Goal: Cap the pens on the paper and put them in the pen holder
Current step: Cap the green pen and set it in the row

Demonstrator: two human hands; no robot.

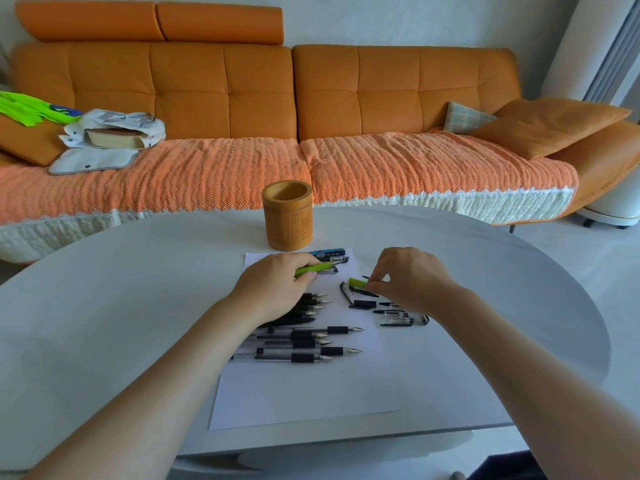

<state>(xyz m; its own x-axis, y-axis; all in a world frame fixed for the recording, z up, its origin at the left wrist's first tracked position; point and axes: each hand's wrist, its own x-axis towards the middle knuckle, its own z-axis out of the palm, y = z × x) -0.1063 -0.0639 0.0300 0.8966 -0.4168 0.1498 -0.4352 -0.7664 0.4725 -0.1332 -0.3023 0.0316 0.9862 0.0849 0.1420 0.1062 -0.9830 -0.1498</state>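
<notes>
Left hand (280, 285) curled round green pen (313, 270) over far end of paper (304, 393); pen's long axis roughly 8-to-2, free end toward right hand (408, 278). Right hand pinches green cap (358, 283), at 3 o'clock of pen, near but apart. Pen holder (287, 216) at 12 o'clock, nearer left hand.

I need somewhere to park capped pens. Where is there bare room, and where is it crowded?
Free: the paper between the uncapped pens and its near edge; the table left of it and right of the pen holder. Crowded: mid-paper, where the left hand holds a green pen and the right hand pinches a green cap among loose caps.
</notes>
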